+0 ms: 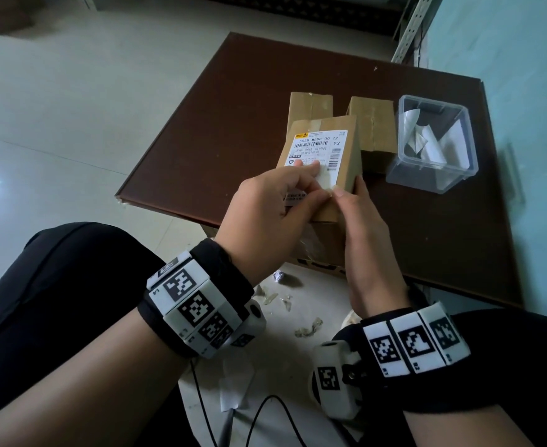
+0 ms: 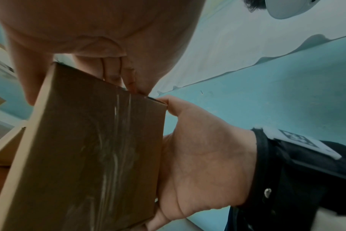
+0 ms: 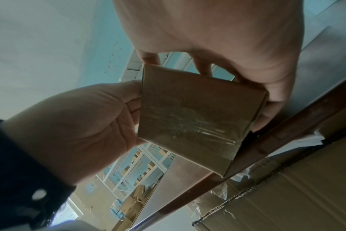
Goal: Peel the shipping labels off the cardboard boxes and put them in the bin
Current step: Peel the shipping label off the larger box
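A small cardboard box (image 1: 346, 162) is held tilted above the near table edge, with a white shipping label (image 1: 320, 146) on its upper face. My left hand (image 1: 311, 185) grips the box from the left, fingers lying across the label's lower part. My right hand (image 1: 349, 195) grips the box's right side, its thumb tip at the label's lower right corner, which looks slightly lifted. The left wrist view shows the box's taped underside (image 2: 93, 148) between both hands; so does the right wrist view (image 3: 198, 117). A clear plastic bin (image 1: 433, 185) holds peeled labels (image 1: 427, 140).
Two more cardboard boxes (image 1: 311, 104) (image 1: 373, 124) lie on the dark brown table (image 1: 233, 108), left of the bin. A large carton (image 1: 323, 253) sits under the table's near edge. Paper and tape scraps (image 1: 298, 304) litter the floor between my knees. A turquoise wall stands at right.
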Demonstrator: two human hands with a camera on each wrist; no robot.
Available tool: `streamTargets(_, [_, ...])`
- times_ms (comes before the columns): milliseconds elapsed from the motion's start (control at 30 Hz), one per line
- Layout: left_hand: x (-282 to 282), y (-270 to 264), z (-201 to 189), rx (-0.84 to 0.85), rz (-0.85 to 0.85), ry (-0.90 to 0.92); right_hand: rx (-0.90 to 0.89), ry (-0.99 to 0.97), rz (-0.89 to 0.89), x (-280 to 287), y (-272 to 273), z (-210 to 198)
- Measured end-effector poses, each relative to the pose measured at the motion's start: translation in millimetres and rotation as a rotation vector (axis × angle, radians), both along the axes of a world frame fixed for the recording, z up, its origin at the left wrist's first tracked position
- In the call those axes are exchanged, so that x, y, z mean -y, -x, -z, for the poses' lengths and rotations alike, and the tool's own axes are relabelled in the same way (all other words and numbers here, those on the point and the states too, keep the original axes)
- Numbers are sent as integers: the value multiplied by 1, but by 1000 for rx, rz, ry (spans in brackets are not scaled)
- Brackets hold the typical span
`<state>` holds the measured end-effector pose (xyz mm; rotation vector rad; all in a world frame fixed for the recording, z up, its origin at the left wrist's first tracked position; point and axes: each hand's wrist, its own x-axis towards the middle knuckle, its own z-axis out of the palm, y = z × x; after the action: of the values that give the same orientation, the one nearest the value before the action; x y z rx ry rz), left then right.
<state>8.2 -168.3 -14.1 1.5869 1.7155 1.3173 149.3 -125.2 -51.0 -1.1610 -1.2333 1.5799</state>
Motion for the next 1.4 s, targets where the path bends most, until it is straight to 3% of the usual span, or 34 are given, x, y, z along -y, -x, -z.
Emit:
streamTargets(433, [-4,0,0,1,-30,-2,-35,-18,-35,1,1,1])
streamTargets(1400, [-9,4,9,9,-53,-63,155,-40,6,0,4,8])
